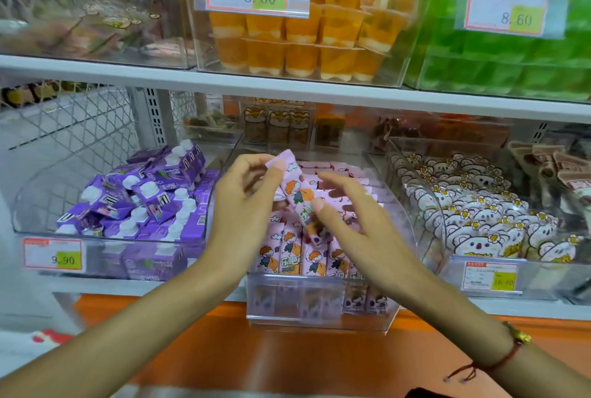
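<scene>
A pink snack packet [295, 188] with a cartoon child on it hangs tilted above a clear bin [319, 305] full of the same pink packets. My left hand [243, 199] pinches the packet's top corner between thumb and fingers. My right hand [355, 215] is beside the packet's lower part, with the thumb tip touching it and the fingers spread and relaxed over the bin. The packet's lower end is partly hidden behind my right thumb.
A clear bin of purple cartons [144, 202] stands to the left, a bin of koala-print packets [479, 221] to the right. The upper shelf [287, 84] carries orange jelly cups [303, 45] and green packs [511, 61]. An orange ledge [287, 349] runs below.
</scene>
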